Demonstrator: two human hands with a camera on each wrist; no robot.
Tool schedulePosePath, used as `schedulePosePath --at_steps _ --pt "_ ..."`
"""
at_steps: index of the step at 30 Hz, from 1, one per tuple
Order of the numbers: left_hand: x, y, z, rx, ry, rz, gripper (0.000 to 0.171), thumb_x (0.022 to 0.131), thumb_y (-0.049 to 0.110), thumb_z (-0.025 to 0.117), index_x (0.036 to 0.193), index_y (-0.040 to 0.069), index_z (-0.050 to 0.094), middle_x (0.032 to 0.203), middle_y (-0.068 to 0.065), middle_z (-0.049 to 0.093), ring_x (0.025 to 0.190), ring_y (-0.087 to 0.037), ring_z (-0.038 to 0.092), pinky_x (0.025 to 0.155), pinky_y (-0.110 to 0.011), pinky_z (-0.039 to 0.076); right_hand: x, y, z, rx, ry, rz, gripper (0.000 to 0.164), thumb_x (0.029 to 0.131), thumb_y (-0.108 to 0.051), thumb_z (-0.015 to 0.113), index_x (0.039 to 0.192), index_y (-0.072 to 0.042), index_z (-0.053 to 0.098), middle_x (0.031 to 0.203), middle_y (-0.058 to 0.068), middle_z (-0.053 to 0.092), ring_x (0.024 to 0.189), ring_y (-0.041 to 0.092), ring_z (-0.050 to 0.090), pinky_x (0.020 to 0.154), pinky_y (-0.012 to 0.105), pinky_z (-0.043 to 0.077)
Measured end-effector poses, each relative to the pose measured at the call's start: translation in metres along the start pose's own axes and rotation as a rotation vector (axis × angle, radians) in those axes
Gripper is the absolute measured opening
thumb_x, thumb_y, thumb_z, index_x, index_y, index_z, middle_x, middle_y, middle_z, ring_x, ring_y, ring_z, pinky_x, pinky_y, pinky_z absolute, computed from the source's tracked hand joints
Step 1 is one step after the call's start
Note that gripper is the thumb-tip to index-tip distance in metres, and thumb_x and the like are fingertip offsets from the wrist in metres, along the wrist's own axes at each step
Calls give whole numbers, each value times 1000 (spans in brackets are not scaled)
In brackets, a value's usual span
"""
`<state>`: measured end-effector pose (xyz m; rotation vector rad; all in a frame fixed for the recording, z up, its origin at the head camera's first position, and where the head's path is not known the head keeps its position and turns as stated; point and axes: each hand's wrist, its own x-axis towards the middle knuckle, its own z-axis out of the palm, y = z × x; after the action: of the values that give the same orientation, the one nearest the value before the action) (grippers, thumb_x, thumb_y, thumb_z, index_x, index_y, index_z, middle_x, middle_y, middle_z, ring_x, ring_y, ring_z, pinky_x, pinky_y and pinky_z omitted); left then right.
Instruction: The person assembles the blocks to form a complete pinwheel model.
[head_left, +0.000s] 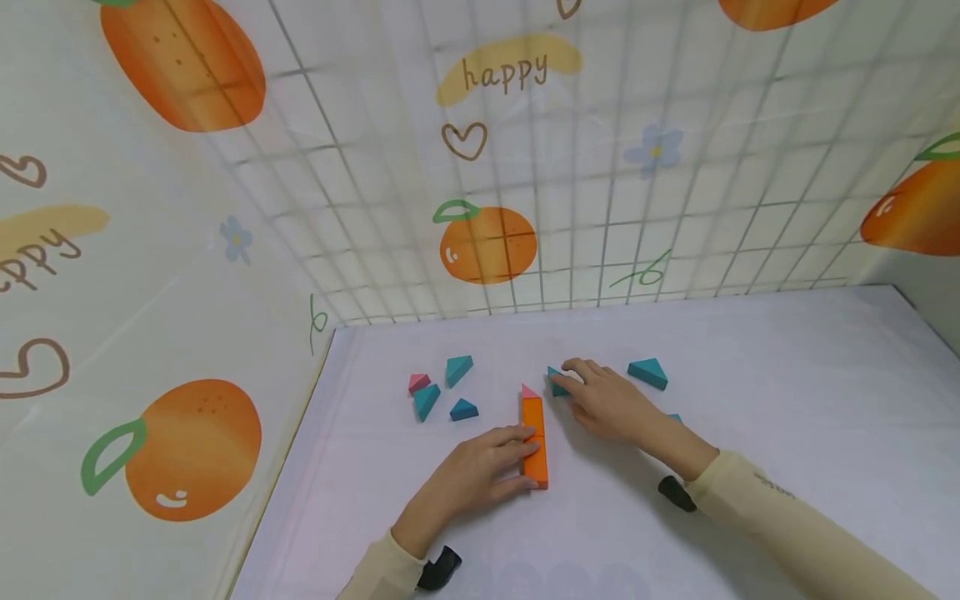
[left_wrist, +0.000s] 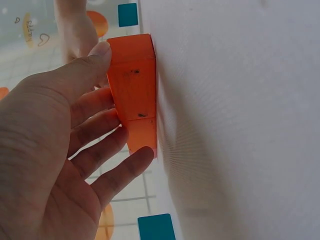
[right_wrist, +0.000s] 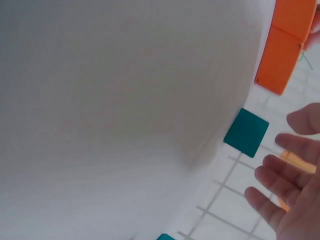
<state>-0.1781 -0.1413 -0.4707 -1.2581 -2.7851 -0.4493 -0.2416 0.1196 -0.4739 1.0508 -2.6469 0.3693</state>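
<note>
Two orange rectangular blocks (head_left: 533, 412) lie end to end on the white table, a small pink triangular block (head_left: 529, 392) at their far end. My left hand (head_left: 483, 468) is at their left side, fingers spread and fingertips against the blocks. In the left wrist view, its thumb reaches the near end of the orange block (left_wrist: 134, 90). Just right of the pink tip lies a teal triangular block (head_left: 557, 387). Over its right part hovers my right hand (head_left: 603, 402), partly covering it. The right wrist view shows loosely extended fingers apart from the teal block (right_wrist: 246, 132).
At the left lie several teal triangular blocks (head_left: 460, 369) and a pink block (head_left: 419, 382), partly covered by one. Another teal block (head_left: 648, 373) lies beyond the right hand; one more (head_left: 675, 417) is partly behind the right wrist. A patterned cloth wall (head_left: 375, 275) closes the back.
</note>
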Motion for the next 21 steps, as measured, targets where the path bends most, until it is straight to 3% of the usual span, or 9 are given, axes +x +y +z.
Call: schedulePosePath --at_steps 4,11,21 --pt "0 1 -1 9 -11 -14 50 90 46 67 130 17 65 137 5 59 129 -12 54 105 -27 46 -1 -7 -2 -28 -30 26 43 87 -14 70 127 -2 62 125 14 59 106 28 60 82 40 57" --pt "0 1 -2 16 -9 -10 49 90 46 68 130 17 65 137 4 60 128 -12 55 105 -27 46 -3 -6 1 22 -68 32 46 87 -13 70 130 1 59 133 16 59 119 32 60 93 47 54" --pt "-2 1 -2 -4 -19 -14 48 90 42 69 131 17 65 137 4 60 129 -12 55 105 -27 47 -2 -1 2 74 -89 3 44 89 -12 68 130 -1 58 140 14 56 121 29 60 92 47 54"
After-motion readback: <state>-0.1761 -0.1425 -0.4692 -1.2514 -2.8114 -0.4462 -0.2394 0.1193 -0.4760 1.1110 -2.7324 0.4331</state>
